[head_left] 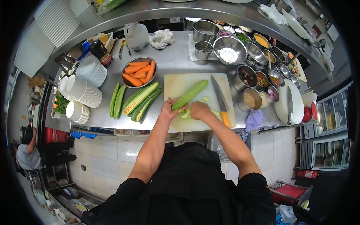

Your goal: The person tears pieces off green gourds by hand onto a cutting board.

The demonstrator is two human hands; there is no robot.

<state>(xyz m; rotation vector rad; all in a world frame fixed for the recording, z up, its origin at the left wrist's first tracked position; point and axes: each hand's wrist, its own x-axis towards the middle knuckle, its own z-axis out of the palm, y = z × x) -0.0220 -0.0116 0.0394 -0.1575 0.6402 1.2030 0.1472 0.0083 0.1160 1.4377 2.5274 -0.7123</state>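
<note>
My left hand (170,108) is closed around the lower end of a long, pale green gourd-like vegetable (192,93), slanting over the white cutting board (174,83). Close to that end, my right hand (201,111) has its fingers curled; what they grip is hidden. Pale green scraps (185,114) lie on the board beneath both hands. To the right lies a chef's knife (219,93) with an orange handle, its tip pointing away. Left of the board are split halves (139,100) of the same sort, seeds showing, and two slimmer green pieces (117,100).
Behind the halves stands a metal bowl (125,79) of carrots (140,71). Metal pots and bowls (228,54) crowd the back right. A second knife (290,105) lies on a white round board (280,108). Stacked white tubs (84,90) stand left. A steel shelf (180,12) overhangs the counter.
</note>
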